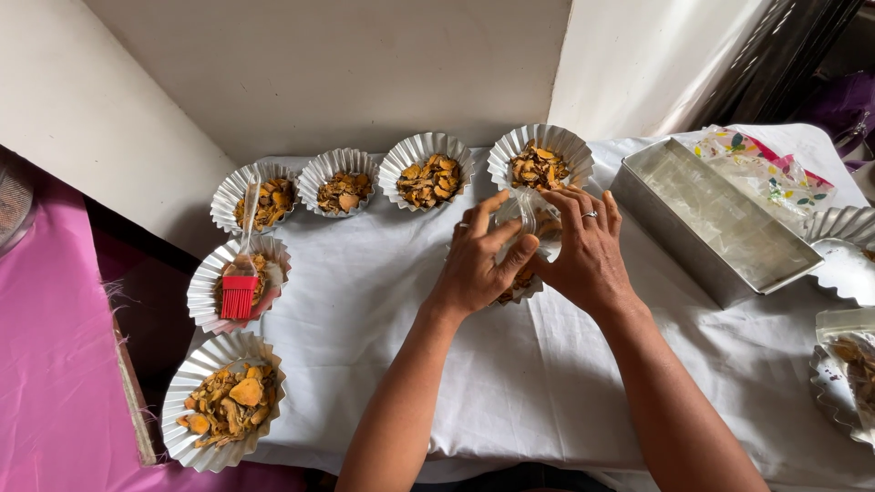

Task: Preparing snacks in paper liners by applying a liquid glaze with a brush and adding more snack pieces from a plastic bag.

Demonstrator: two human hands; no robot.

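Setting: a table under a white cloth (510, 383) stands against a plain cream wall (328, 64). A pink cloth (46, 364) covers the surface beyond the table's left edge. Soft, even daylight.

Open white cloth (383, 301) in front of hands: free passage from near edge up to middle. Far edge blocked by row of fluted foil cups (427, 169) against wall (346, 64). Left edge lined by more cups; red brush (241, 282) lies across one. Right side: metal loaf tin (711, 228) sits diagonal, closing route; foil dishes (843, 255) beyond. Both hands, left hand (478, 260) and right hand (583, 251), crowd centre around clear wrap (529, 214).
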